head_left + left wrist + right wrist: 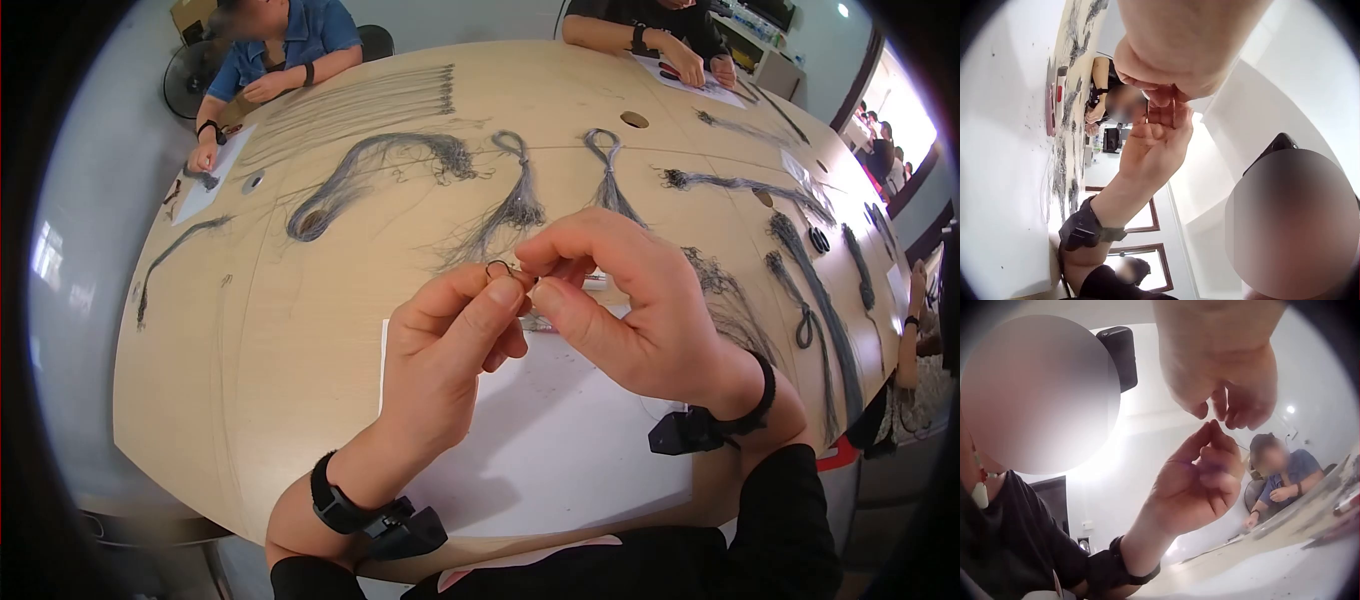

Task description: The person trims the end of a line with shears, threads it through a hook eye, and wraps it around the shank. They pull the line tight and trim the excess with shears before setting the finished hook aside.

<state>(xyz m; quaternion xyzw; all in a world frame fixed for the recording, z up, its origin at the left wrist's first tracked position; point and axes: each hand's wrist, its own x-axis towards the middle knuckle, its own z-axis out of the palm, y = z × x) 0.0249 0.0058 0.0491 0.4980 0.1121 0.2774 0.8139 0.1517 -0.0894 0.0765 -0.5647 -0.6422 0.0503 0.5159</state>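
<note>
In the head view, my left hand point(445, 345) pinches a small dark curved fish hook point(495, 268) between thumb and forefinger, its bend standing up above the fingertips. My right hand point(645, 305) meets it from the other side, thumb and forefinger drawn together at the hook's end. What sits between those right fingertips I cannot tell. Both hands are raised over a white sheet point(560, 430). The right wrist view has the fingertips of the left hand point(1194, 484) just below those of the right hand point(1229, 381), and the hook is hidden there.
Bundles of grey line, such as a looped one point(520, 195) and a long curved one point(350, 175), lie across the table point(200, 400). Black scissors point(818, 239) are at the right. Two people sit opposite, one in a blue shirt point(318, 35).
</note>
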